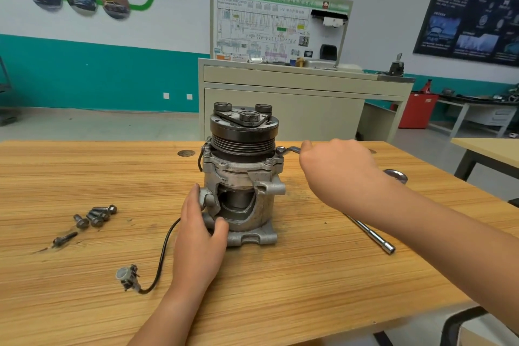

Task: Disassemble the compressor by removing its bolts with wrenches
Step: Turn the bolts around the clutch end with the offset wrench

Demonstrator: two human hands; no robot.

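A grey metal compressor [243, 177] stands upright on the wooden table [84, 177], its black pulley on top and a cutaway window in its side. My left hand [200, 229] grips the compressor's lower left side, thumb near the cutaway. My right hand [335, 166] holds a ring wrench [288, 150] whose ring end sits over a bolt at the housing's upper right corner. The wrench's other end [396, 175] shows behind my wrist. A bolt head [269, 161] is visible on the front flange.
Several removed bolts [95, 218] lie on the table to the left. The compressor's black cable and grey plug [127, 277] trail toward the front. A socket extension bar [373, 236] lies at the right under my forearm. A grey cabinet [295, 98] stands behind the table.
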